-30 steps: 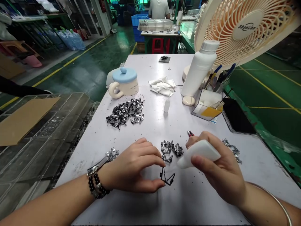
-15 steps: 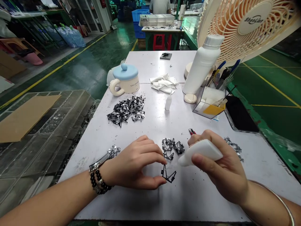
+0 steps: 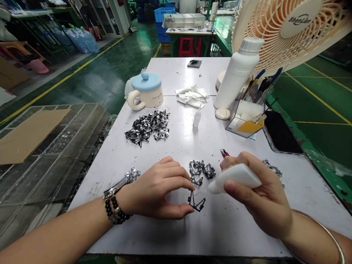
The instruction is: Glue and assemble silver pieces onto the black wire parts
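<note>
Between the thumb and index finger of my left hand (image 3: 165, 190) is a small black angular frame part (image 3: 197, 204), pinched at its left side. My right hand (image 3: 258, 194) is closed around a white squeeze bottle (image 3: 238, 177), tilted so its nozzle points left toward the black part. The nozzle tip stays slightly apart from the part, and a faint clear strand seems to lie between them. Just beyond both hands sits a small cluster of black and silver parts (image 3: 200, 169). A red-and-black tool (image 3: 224, 152) lies partly behind my right fingers.
A pile of black parts (image 3: 148, 126) lies in front of a blue-lidded mug (image 3: 146, 90). A small white bottle (image 3: 197, 118) stands mid-table. To the right are a large white bottle (image 3: 238, 73), a pen holder (image 3: 244, 119), a phone (image 3: 283, 132) and a fan (image 3: 275, 33).
The whole view has shifted very slightly. Both hands keep their grips and nearly the same positions, with the nozzle still beside the black part.
</note>
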### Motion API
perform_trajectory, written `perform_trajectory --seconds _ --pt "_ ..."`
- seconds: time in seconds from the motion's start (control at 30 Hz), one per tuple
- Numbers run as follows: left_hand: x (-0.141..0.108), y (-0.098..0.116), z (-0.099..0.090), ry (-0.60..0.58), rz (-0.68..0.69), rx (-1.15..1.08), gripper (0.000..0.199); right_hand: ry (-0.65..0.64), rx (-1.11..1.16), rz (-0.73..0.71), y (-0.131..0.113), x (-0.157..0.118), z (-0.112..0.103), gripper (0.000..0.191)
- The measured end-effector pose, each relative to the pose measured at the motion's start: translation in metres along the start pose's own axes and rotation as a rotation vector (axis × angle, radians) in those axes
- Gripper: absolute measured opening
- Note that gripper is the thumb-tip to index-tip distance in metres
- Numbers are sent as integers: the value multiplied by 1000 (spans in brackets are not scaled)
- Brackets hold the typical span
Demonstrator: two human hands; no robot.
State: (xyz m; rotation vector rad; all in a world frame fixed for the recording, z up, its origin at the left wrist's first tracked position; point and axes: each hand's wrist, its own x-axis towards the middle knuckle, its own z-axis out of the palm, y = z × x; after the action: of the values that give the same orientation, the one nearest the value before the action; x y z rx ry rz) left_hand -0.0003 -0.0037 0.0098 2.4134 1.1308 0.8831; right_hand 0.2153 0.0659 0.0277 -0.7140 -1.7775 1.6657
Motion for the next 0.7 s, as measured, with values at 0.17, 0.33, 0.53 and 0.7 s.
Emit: perform_trajectory --seconds 0.17,0.33,0.53,0.7 --pt "1 1 -2 -6 -8 14 25 -9 -9 -7 -1 0 0 19" --pt "0 0 -1 0 -5 21 25 8 -33 -38 0 1 0 19" --pt "0 0 -3 3 -13 -3 27 110 163 11 4 6 -1 18" --pt "3 3 -8 4 -18 9 27 206 292 55 1 14 -3 23"
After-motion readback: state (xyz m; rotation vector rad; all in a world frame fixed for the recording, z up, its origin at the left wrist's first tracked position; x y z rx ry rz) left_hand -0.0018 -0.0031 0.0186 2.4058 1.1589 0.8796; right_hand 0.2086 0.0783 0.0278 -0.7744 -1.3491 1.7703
